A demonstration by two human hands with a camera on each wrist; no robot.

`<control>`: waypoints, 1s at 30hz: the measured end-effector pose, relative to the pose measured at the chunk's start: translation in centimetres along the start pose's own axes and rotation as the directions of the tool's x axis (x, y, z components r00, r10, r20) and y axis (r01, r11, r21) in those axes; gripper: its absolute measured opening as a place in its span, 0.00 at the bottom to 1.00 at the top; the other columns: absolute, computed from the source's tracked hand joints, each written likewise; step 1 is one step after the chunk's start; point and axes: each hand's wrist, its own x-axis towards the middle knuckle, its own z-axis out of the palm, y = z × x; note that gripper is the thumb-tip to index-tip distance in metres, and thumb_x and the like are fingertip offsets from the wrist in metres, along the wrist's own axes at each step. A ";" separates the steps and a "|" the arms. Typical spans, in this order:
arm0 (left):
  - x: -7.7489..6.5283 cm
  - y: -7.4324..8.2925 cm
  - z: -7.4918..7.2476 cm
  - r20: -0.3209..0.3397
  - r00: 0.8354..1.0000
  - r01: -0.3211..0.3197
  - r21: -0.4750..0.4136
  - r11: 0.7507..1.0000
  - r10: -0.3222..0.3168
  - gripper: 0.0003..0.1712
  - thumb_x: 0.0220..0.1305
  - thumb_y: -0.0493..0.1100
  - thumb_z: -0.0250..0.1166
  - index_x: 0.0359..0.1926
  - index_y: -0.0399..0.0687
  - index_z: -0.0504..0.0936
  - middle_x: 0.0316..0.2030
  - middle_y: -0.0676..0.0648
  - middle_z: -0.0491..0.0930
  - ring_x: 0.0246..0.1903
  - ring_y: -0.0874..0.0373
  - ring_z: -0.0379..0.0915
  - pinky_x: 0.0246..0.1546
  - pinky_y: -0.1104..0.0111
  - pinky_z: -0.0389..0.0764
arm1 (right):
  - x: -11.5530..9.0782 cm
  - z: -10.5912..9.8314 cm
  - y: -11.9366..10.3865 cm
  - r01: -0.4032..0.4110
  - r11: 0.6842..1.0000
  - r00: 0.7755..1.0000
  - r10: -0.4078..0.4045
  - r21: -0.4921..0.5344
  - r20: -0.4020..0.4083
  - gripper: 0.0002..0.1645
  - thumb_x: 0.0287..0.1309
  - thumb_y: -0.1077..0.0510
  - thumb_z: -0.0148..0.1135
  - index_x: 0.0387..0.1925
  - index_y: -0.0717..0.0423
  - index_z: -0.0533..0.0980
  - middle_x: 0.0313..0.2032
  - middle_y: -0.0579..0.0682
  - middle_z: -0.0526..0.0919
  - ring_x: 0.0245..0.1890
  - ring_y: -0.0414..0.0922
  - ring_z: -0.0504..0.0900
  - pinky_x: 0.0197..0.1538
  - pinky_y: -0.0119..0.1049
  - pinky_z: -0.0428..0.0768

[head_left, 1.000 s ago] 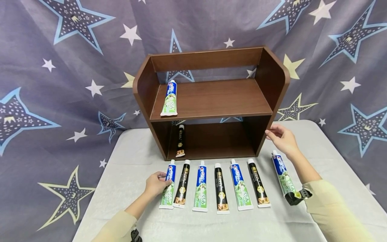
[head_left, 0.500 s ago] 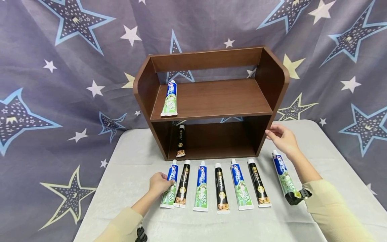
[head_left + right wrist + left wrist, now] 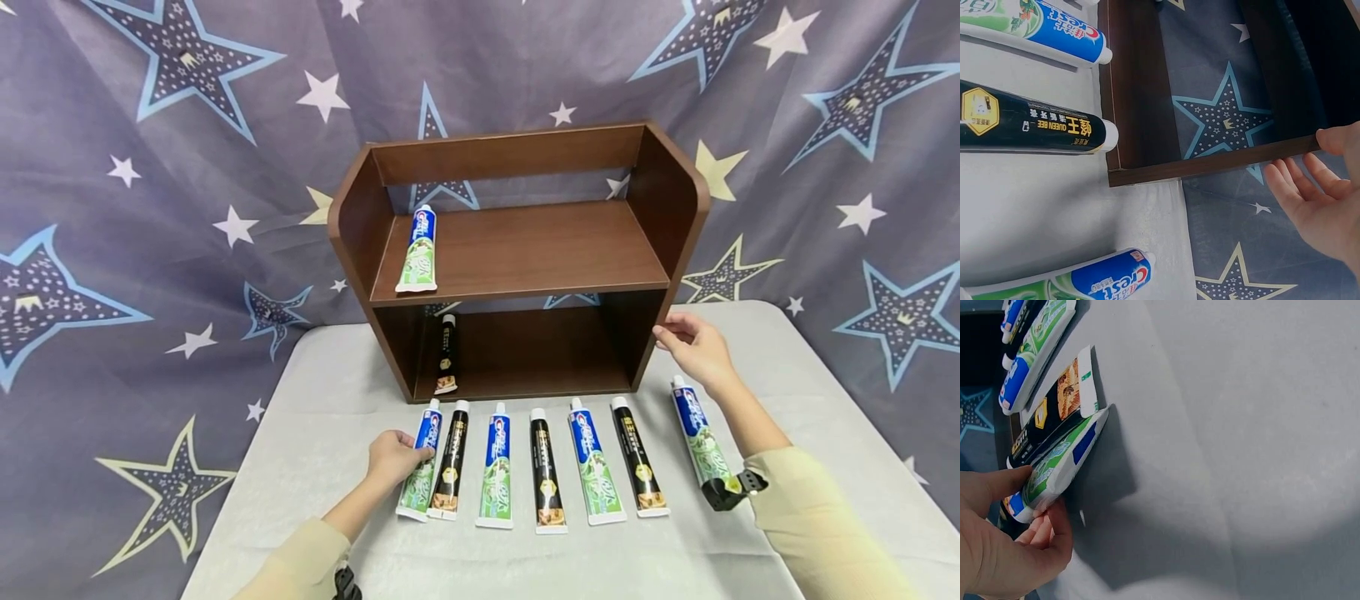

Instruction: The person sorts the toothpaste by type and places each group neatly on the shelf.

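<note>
My left hand (image 3: 393, 461) pinches the leftmost blue-and-green toothpaste tube (image 3: 428, 432) between thumb and fingers. In the left wrist view this tube (image 3: 1063, 464) is tilted up on its side, right beside a black toothpaste tube (image 3: 1054, 412). My right hand (image 3: 697, 348) holds the front edge of the right side panel of a brown two-tier shelf (image 3: 540, 250). The right wrist view shows the thumb on one side of that panel (image 3: 1210, 164) and the fingers on the other. One blue-and-green tube (image 3: 418, 250) lies on the upper tier, and a black tube (image 3: 446, 354) on the lower tier.
Before the shelf, black tubes (image 3: 548, 475) and blue-and-green tubes (image 3: 496, 471) alternate in a row on the pale tablecloth (image 3: 322, 375). Another blue-and-green tube (image 3: 699, 433) lies at the right, under the right forearm. A star-patterned curtain (image 3: 225, 167) hangs behind.
My left hand has shifted slightly right, and its tube has tilted, cap end toward the black tube beside it. The right hand stays at the shelf's panel. The head view has shifted slightly.
</note>
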 end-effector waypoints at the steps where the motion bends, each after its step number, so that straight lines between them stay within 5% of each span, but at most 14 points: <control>1: 0.0 -0.1 -0.1 -0.003 1.000 -0.005 0.001 1.000 0.005 0.17 0.43 0.41 0.75 0.27 0.35 0.78 0.24 0.42 0.78 0.26 0.53 0.72 0.26 0.71 0.71 | 0.0 0.0 0.0 -0.002 1.000 1.000 0.002 0.001 0.000 0.24 0.66 0.57 0.54 0.53 0.76 0.69 0.49 0.73 0.77 0.29 0.20 0.77 0.37 0.16 0.78; 17: -0.2 1.0 -2.8 0.068 0.996 0.056 -0.084 0.995 -0.051 0.18 0.45 0.42 0.75 0.31 0.34 0.78 0.30 0.41 0.78 0.32 0.52 0.72 0.32 0.70 0.73 | 0.0 0.0 0.1 -0.009 1.000 1.000 0.009 -0.002 0.003 0.25 0.67 0.57 0.53 0.54 0.76 0.69 0.51 0.75 0.76 0.28 0.16 0.73 0.36 0.13 0.76; 30: -0.9 3.1 -3.7 0.186 0.980 0.114 -0.236 0.965 -0.070 0.18 0.52 0.39 0.71 0.38 0.30 0.77 0.30 0.45 0.78 0.24 0.61 0.74 0.32 0.69 0.83 | 0.2 0.0 0.4 -0.014 1.000 1.000 0.014 0.002 0.007 0.26 0.67 0.56 0.53 0.55 0.76 0.68 0.52 0.75 0.76 0.28 0.15 0.72 0.36 0.13 0.76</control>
